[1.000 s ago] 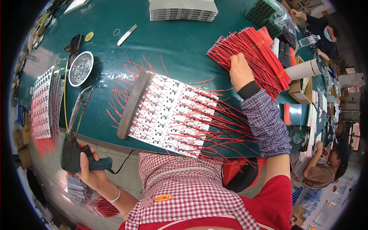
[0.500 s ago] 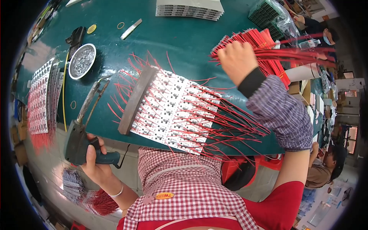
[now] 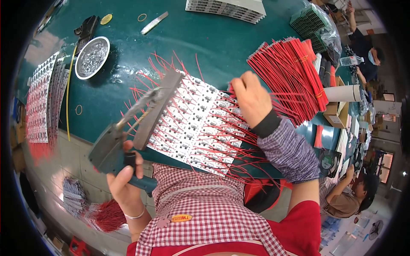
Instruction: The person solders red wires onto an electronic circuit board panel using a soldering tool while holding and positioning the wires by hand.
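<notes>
My left hand (image 3: 124, 181) is wrapped round the grip of a dark soldering gun (image 3: 106, 147). Its blurred metal tip reaches up to a dark flat bar (image 3: 157, 112) lying across a white panel of small circuit boards (image 3: 198, 100). Many thin red wires stick out from both sides of the panel, with some black ones on the right. Over the panel's upper right corner is my right hand (image 3: 254, 100), its fingers closed on red wires (image 3: 288, 94) whose blurred lengths trail out to the right. How many wires it holds cannot be made out.
A thick pile of red wires (image 3: 286, 70) lies to the right. A white bowl (image 3: 92, 57) of shiny metal bits stands at the left, near wired board panels (image 3: 40, 102). Stacked panels (image 3: 226, 9) and green trays (image 3: 308, 25) are at the back. Another person (image 3: 350, 196) sits at right.
My right hand has come from the wire pile left and down to the panel's corner with red wires. The soldering gun in my left hand has moved right, its tip now at the bar.
</notes>
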Demonstrator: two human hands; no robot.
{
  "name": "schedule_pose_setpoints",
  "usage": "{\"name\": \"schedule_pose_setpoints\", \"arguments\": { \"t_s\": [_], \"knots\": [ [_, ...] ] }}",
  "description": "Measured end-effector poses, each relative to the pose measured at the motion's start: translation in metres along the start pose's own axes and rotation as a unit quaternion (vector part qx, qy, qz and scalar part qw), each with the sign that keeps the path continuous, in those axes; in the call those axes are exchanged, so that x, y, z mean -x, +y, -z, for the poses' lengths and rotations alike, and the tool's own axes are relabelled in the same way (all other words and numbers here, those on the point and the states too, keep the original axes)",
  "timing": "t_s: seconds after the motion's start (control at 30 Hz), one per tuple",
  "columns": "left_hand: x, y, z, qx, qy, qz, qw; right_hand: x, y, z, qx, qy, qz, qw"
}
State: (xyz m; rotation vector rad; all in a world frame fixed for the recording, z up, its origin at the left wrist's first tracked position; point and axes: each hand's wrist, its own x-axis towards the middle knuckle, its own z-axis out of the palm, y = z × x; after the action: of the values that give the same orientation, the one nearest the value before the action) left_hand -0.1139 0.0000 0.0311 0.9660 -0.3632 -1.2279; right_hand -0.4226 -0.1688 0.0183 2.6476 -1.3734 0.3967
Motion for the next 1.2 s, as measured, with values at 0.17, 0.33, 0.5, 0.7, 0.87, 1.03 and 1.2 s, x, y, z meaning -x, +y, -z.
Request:
{"name": "schedule_pose_setpoints", "arguments": {
  "t_s": [0.17,0.33,0.5,0.7,0.87,1.03,1.2],
  "knots": [
    [0.0,-0.01,-0.043,-0.062,-0.009,0.058,0.996,0.027,-0.017,-0.022,-0.118,0.055,-0.034,0.991],
    [0.01,-0.016,-0.057,-0.237,-0.006,-0.005,0.972,0.027,-0.02,-0.023,-0.141,0.068,-0.034,0.987],
    [0.01,-0.03,-0.059,-0.298,-0.044,0.012,0.953,0.023,-0.022,-0.025,-0.131,0.093,-0.048,0.986],
    [-0.001,-0.038,-0.054,-0.361,-0.055,0.025,0.931,0.027,-0.019,-0.024,-0.178,0.074,-0.035,0.981],
    [-0.005,-0.044,-0.054,-0.383,-0.053,0.033,0.921,0.026,-0.015,-0.023,-0.184,0.085,-0.015,0.979],
    [-0.008,-0.046,-0.054,-0.443,-0.097,-0.018,0.891,0.025,-0.016,-0.023,-0.164,0.09,-0.013,0.982],
    [-0.005,-0.045,-0.053,-0.437,-0.077,-0.001,0.896,0.025,-0.018,-0.02,-0.193,0.087,-0.032,0.977]
  ]
}}
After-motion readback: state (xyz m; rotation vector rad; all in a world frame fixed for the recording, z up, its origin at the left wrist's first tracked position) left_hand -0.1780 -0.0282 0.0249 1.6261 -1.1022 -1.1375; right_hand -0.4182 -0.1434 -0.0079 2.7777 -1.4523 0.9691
